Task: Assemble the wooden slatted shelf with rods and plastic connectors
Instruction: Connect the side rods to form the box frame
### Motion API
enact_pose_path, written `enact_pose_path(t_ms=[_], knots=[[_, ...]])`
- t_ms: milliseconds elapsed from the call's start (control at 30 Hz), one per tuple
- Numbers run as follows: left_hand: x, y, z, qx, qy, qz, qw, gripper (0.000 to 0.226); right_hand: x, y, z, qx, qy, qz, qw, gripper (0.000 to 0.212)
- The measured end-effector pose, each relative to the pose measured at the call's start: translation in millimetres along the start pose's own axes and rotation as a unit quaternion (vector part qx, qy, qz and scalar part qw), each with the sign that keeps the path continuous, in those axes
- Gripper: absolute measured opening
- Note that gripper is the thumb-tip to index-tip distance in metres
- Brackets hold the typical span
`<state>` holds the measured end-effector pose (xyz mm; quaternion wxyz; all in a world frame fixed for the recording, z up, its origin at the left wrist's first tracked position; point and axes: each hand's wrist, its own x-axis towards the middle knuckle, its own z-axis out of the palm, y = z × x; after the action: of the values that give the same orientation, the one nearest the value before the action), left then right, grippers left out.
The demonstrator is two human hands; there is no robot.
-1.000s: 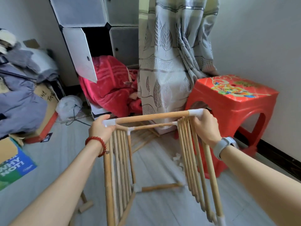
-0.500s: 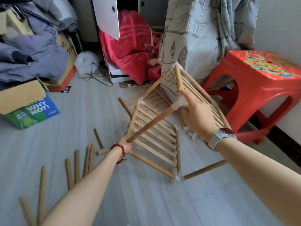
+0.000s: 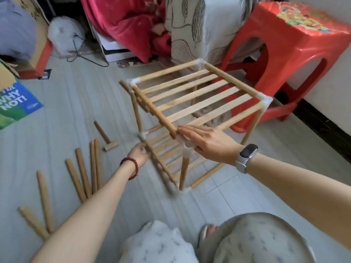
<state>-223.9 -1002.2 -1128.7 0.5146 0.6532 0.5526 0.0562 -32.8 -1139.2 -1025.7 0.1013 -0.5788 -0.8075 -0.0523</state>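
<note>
The wooden slatted shelf (image 3: 191,95) stands on the floor as a two-tier cube of rods joined by white plastic connectors. My right hand (image 3: 207,141) lies with straight fingers on the near top corner connector (image 3: 187,149). Lower down, my left hand (image 3: 139,153) grips the near left rod of the bottom tier, close to a connector (image 3: 143,135). Several loose wooden rods (image 3: 83,175) lie on the floor to the left. A small wooden mallet (image 3: 104,136) lies beside them.
A red plastic stool (image 3: 296,46) stands right behind the shelf. A curtain (image 3: 199,25) and a red blanket (image 3: 131,25) are at the back. A green and blue cardboard box (image 3: 15,103) sits at the left. My knees (image 3: 247,242) are at the bottom edge.
The shelf has been turned from lying tilted in the air to standing upright on the floor. My right hand moved from gripping a corner to resting flat on it. The view tipped downward.
</note>
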Motion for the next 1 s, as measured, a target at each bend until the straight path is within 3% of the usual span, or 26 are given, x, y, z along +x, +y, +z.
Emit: enact_pose_path(t_ms=[133,200,267,333,433,500,567,633,700,767,833,1000], knots=[[-20,13,4,0.088,0.116,0.176,0.973,0.051,-32,10,5,-0.001,-0.009,0.036,0.999,0.040],[-36,27,7,0.143,0.170,0.284,0.933,0.052,-53,14,7,-0.024,-0.005,0.046,0.999,0.043],[-47,45,14,0.232,0.197,0.404,0.863,0.054,-79,16,7,-0.066,-0.011,0.066,0.996,0.048],[-54,68,25,0.365,0.143,0.459,0.797,0.057,-106,21,5,-0.097,-0.015,0.112,0.989,0.054],[-57,99,50,0.516,0.044,0.445,0.730,0.053,-141,36,-1,-0.130,0.004,0.209,0.969,0.063],[-61,119,67,0.521,0.020,0.463,0.717,0.044,-159,40,-2,-0.111,0.046,0.326,0.938,0.064],[-61,133,87,0.505,0.008,0.501,0.702,0.036,-184,44,4,-0.021,0.079,0.495,0.865,0.059],[-62,138,104,0.498,-0.023,0.523,0.692,0.032,-205,40,18,0.104,0.032,0.599,0.793,0.051],[-65,138,116,0.495,-0.048,0.524,0.692,0.031,-219,29,33,0.266,-0.053,0.595,0.757,0.046],[-68,139,124,0.497,-0.060,0.528,0.686,0.032,-221,15,46,0.406,-0.043,0.578,0.707,0.038],[-73,137,126,0.489,-0.071,0.535,0.685,0.034,-218,8,56,0.429,0.041,0.603,0.671,0.011],[-83,127,107,0.465,-0.052,0.555,0.688,0.034,-205,1,62,0.413,0.111,0.604,0.673,0.018]])
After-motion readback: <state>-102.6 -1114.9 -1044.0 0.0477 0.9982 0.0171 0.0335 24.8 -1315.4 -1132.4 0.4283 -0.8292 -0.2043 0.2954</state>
